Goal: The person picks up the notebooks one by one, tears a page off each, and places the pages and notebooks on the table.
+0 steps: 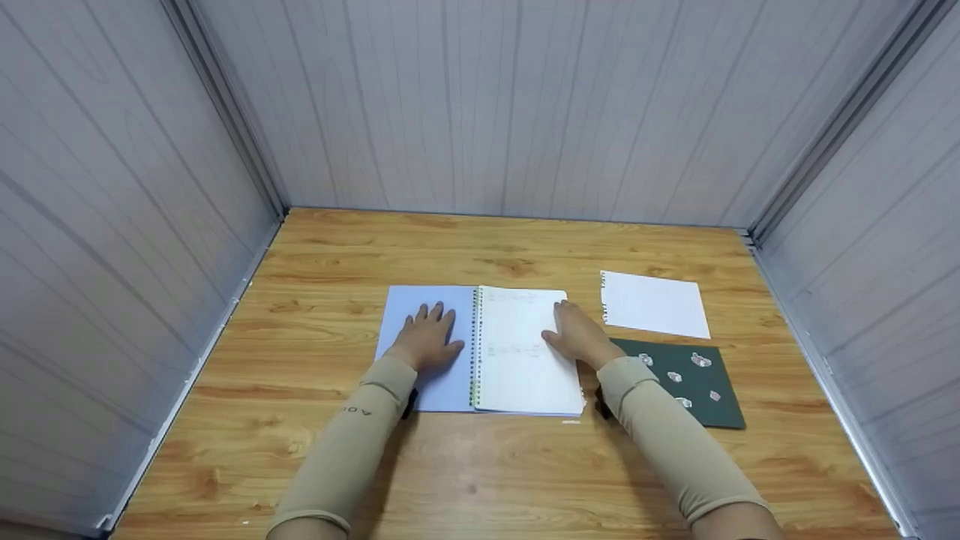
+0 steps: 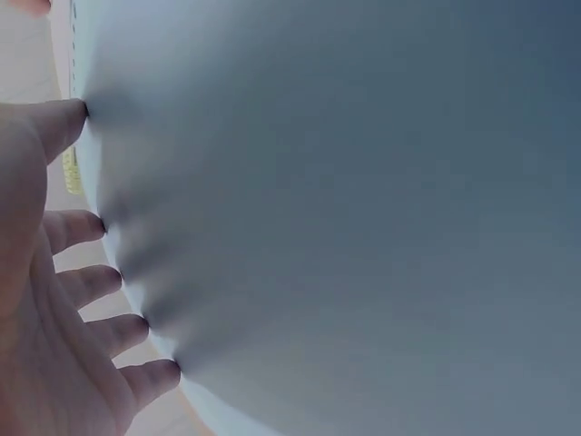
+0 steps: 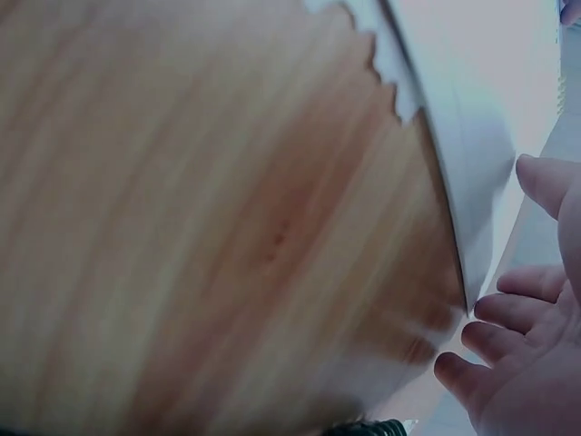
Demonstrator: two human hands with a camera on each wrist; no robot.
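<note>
An open spiral notebook lies on the wooden table. Its pale blue cover is folded out to the left and a white page faces up on the right. My left hand lies flat on the blue cover with straight fingers pressing it. My right hand rests on the right edge of the white page, its fingers relaxed at the page edge.
A loose torn-out white sheet lies to the right of the notebook. In front of it sits a dark green card with several small stickers. Grey panel walls enclose the table on three sides.
</note>
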